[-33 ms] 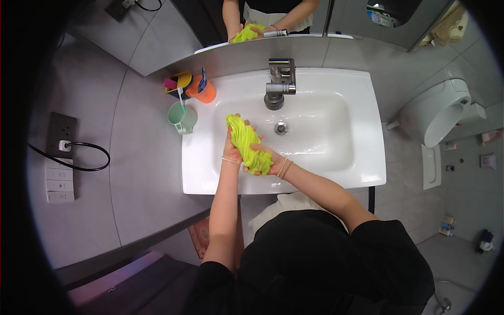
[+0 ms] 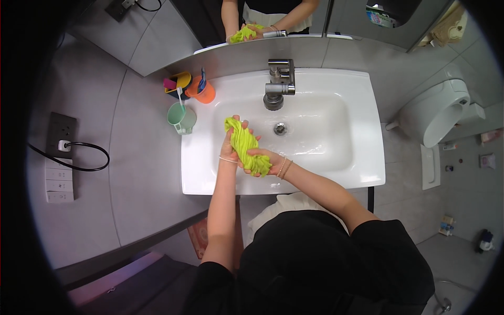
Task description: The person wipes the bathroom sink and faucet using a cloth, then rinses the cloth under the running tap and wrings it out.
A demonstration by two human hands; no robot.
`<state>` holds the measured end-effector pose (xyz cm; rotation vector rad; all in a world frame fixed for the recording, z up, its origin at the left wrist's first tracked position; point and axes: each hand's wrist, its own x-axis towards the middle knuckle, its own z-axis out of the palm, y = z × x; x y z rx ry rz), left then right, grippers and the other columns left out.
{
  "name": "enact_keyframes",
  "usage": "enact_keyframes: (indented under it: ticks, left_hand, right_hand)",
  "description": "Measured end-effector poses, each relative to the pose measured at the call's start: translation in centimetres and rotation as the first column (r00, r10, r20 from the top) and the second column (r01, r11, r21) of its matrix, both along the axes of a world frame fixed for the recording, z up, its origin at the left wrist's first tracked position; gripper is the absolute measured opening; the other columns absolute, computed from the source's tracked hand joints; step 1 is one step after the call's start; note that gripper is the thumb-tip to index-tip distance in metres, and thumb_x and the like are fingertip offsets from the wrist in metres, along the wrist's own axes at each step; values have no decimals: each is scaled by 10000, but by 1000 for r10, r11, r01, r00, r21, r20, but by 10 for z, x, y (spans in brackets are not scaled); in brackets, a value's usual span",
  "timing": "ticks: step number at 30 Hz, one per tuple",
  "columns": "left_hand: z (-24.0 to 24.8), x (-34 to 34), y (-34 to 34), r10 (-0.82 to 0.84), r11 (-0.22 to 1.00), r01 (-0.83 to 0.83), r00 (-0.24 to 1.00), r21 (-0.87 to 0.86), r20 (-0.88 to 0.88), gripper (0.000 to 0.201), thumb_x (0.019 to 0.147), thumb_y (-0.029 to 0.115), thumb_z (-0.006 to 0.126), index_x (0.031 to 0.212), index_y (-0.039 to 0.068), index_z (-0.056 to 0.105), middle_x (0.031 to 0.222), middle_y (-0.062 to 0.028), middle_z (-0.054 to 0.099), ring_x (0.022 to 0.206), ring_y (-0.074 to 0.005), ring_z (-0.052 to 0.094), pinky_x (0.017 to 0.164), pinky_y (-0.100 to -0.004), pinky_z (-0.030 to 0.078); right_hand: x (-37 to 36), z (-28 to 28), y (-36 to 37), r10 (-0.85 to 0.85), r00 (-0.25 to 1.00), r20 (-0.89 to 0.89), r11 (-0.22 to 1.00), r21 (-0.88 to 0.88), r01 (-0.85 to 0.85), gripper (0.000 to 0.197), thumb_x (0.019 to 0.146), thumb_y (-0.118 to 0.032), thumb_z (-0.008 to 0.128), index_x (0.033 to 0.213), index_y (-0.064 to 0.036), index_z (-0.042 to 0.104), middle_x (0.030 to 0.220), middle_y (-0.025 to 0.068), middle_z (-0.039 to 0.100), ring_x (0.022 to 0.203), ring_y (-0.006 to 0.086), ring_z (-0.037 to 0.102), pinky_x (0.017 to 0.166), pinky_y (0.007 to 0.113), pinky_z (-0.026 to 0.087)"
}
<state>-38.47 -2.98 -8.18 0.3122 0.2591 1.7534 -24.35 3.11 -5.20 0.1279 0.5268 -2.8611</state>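
Note:
A bright yellow-green cloth (image 2: 244, 146), bunched and twisted into a rope-like bundle, is held over the left part of the white washbasin (image 2: 323, 131). My left hand (image 2: 229, 148) wraps the upper end, its fingertips showing along the far side of the cloth. Around the lower end my right hand (image 2: 274, 161) is closed, with a little loose fabric sticking out by the thumb. The chrome faucet (image 2: 278, 89) stands behind the basin, its spout pointing down over the drain (image 2: 280, 128). Some palm and finger contact is hidden by the folds.
Left of the basin's back corner stand a green cup (image 2: 181, 118) with a toothbrush, an orange cup (image 2: 201, 90) and a yellow-and-dark holder (image 2: 181, 83). A mirror (image 2: 310, 16) rises behind the faucet. To the right is a toilet (image 2: 441, 113); a cable (image 2: 100, 149) hangs at the left wall.
The cloth looks more tightly twisted and slimmer between my hands. Both hands have shifted only slightly, and their grip on it continues.

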Motion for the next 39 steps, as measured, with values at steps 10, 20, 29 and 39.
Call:
enact_keyframes:
  ticks: [10,20,29,39]
  left_hand:
    - [-23,0,26,-180,645,-399,749,-651,-637,137,703,63,650,779,30,541,654,-55,539,511,-153,540,494,-275,479]
    - [-47,37,53,-557,112,-931,230,-346,-798,366,668,279,625,948,51,564,806,-224,613,806,-388,590,725,-439,475]
    - [3,-10,17,-357,877,60,744,-476,-565,573,833,523,456,1232,122,361,1232,-157,431,1081,-271,468,852,-392,438]
    - [53,46,18,163,966,-185,978,180,132,374,812,516,503,908,156,476,943,-19,470,942,-195,470,867,-478,430]
  right_hand:
    - [-28,-66,8,-292,954,67,180,984,-14,383,652,-367,667,851,-49,590,754,94,612,645,243,592,603,345,471]
    - [-24,-109,-2,-506,842,188,-276,889,-365,393,718,-375,572,957,-63,578,870,219,609,811,368,591,721,437,472]
    - [11,-31,18,80,962,262,935,314,-163,460,837,-452,474,1047,-44,490,658,60,508,580,219,534,550,402,528]
    - [7,59,-22,-326,937,125,844,-409,348,609,820,-443,503,1251,-45,339,979,98,522,896,294,543,442,359,474]
